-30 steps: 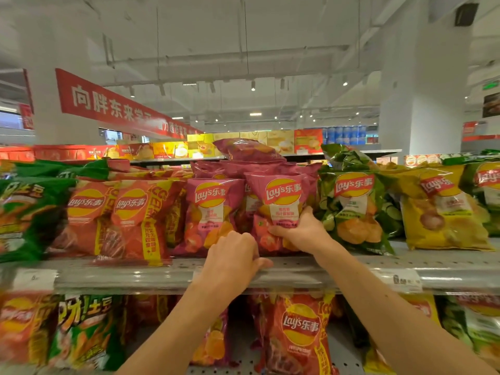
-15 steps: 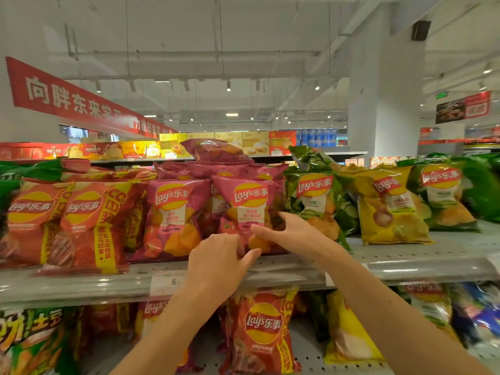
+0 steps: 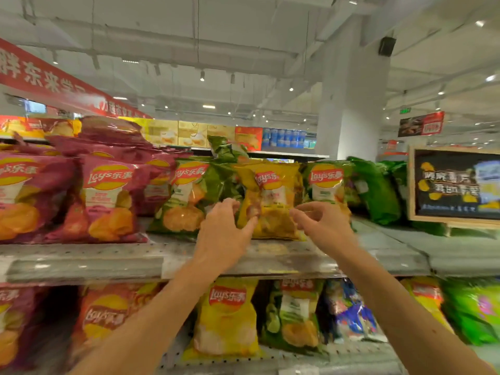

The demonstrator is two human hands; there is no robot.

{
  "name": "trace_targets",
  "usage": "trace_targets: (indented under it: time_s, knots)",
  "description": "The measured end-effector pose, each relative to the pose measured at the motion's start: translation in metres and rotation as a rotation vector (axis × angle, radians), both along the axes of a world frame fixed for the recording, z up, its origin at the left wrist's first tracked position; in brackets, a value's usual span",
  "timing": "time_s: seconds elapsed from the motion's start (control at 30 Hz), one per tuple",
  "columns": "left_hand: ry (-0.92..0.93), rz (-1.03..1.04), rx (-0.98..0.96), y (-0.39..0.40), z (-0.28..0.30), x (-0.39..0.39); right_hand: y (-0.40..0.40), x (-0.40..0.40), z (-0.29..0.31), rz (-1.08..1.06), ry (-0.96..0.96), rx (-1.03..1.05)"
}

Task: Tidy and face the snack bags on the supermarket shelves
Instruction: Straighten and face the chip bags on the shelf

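A yellow Lay's bag (image 3: 273, 201) stands a little crooked on the upper shelf (image 3: 81, 261), between a green Lay's bag (image 3: 186, 196) and another green one (image 3: 326, 185). My left hand (image 3: 224, 234) grips the yellow bag's left edge, thumb on its front and fingers curled behind. At the bag's right edge hovers my right hand (image 3: 322, 223), fingers loosely curled with nothing between them. Pink Lay's bags (image 3: 108, 196) fill the shelf further left, with more piled on top.
A framed dark sign board (image 3: 454, 185) stands on the shelf at the right beside leaning green bags (image 3: 378, 190). The lower shelf holds a yellow bag (image 3: 227, 318), green, blue and red bags. A white pillar (image 3: 351, 104) rises behind.
My view and both hands have shifted right along the shelf, from the pink bags to the yellow bag. The pink bag is released and my left hand now holds the yellow one.
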State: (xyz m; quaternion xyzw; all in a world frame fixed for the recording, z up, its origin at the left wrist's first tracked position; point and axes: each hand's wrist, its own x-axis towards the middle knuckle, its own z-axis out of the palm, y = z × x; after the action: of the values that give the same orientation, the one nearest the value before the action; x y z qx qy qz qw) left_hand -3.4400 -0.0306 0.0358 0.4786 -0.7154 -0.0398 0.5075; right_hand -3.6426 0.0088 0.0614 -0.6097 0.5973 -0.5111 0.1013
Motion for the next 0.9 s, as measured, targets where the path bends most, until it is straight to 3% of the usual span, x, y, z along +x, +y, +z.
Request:
trace_targets:
  time_s: [0.23,0.37,0.43,0.6,0.9]
  knots:
    - [0.17,0.02,0.372,-0.04,0.019,-0.061,-0.033,-0.106,0.002,-0.115,0.034,0.021]
    - [0.223,0.022,0.469,-0.061,0.022,-0.067,-0.069,-0.13,0.007,-0.208,0.125,0.099]
    - [0.258,0.021,0.49,-0.067,0.019,-0.068,-0.088,-0.134,0.011,-0.149,0.098,0.188]
    - [0.29,0.028,0.451,-0.071,0.012,-0.066,-0.121,-0.133,0.017,0.179,-0.216,0.356]
    - [0.327,0.018,0.394,-0.072,0.011,-0.067,-0.128,-0.14,0.014,0.146,-0.239,0.331]
